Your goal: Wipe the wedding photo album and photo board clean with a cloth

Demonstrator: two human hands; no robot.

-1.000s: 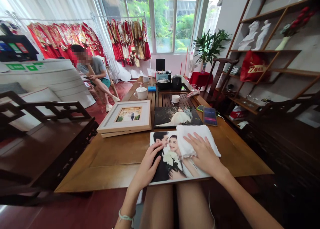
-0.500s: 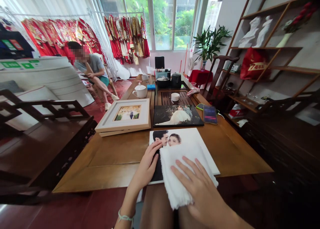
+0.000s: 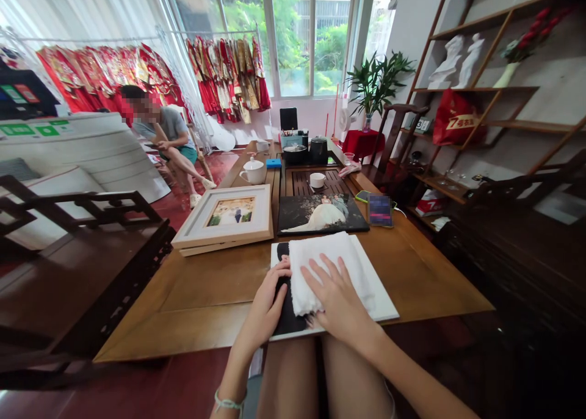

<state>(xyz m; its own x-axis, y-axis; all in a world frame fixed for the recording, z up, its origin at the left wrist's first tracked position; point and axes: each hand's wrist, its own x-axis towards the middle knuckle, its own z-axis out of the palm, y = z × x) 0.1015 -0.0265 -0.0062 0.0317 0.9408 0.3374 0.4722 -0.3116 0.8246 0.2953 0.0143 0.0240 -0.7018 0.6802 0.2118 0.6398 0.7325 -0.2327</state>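
The right hand [image 3: 336, 300] lies flat, fingers spread and unclenched, pressing the white cloth [image 3: 327, 269] onto the photo print [image 3: 378, 300]. Half a second ago the cloth hung over the print's near edge toward the knees. It now lies higher, covering the upper middle of the print and hiding the two faces that were visible then. The cloth sits under the right palm and fingers, and its far edge extends beyond the fingertips. The left hand [image 3: 265, 306] rests on the print's left edge, fingers extended and not gripping; its fingertips are just beside the cloth's left border. The print lies at the near edge of the wooden table [image 3: 206, 291], overhanging it slightly. Farther away lie a framed picture [image 3: 226, 217] and a dark print [image 3: 320, 213]. Beyond them stands a white teapot [image 3: 251, 170].
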